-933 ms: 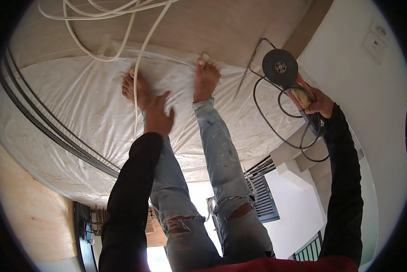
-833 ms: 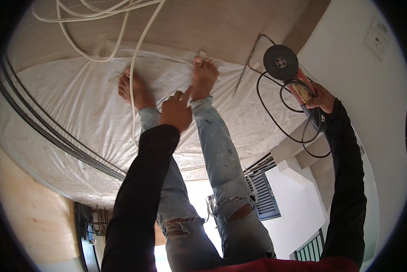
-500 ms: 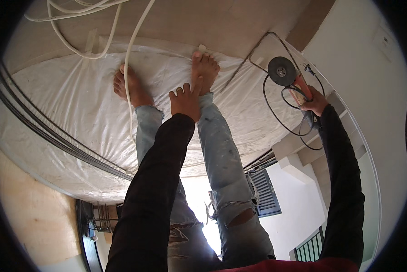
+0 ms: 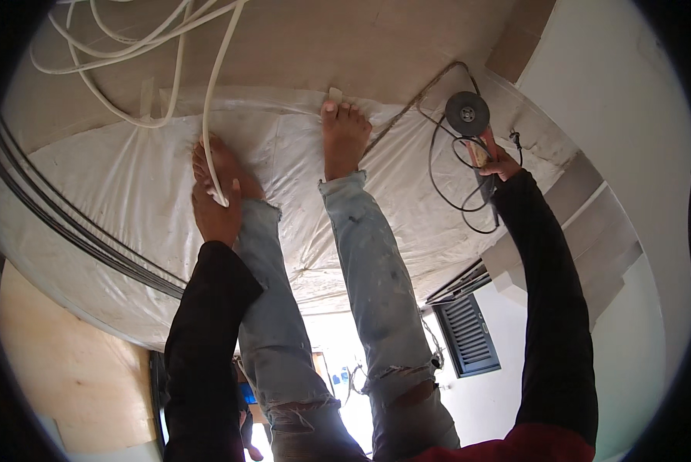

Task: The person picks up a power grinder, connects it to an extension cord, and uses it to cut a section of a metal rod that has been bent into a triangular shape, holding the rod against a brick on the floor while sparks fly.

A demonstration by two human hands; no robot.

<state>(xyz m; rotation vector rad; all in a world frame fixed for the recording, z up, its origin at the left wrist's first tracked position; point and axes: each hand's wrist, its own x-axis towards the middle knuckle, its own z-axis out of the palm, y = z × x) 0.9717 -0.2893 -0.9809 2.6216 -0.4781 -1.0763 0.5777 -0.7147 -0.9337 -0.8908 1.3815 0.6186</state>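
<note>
My right hand is closed round the red and dark body of an angle grinder. Its round black disc faces up, and its black cord hangs in loops beside it, with a plug at the right. Beside my left foot, my left hand has the end of a white cable between thumb and fingers. The fingertips are partly hard to make out against the foot.
Under my bare feet, translucent plastic sheeting covers the floor. White cable coils lie on the brown floor ahead. Several dark cables run along the left. A pale wall rises at the right, near grey steps. Behind me is a dark louvred shutter.
My left hand has moved from beside the right foot to the left foot and taken the white cable's end. The grinder, still in my right hand, has shifted slightly left in view.
</note>
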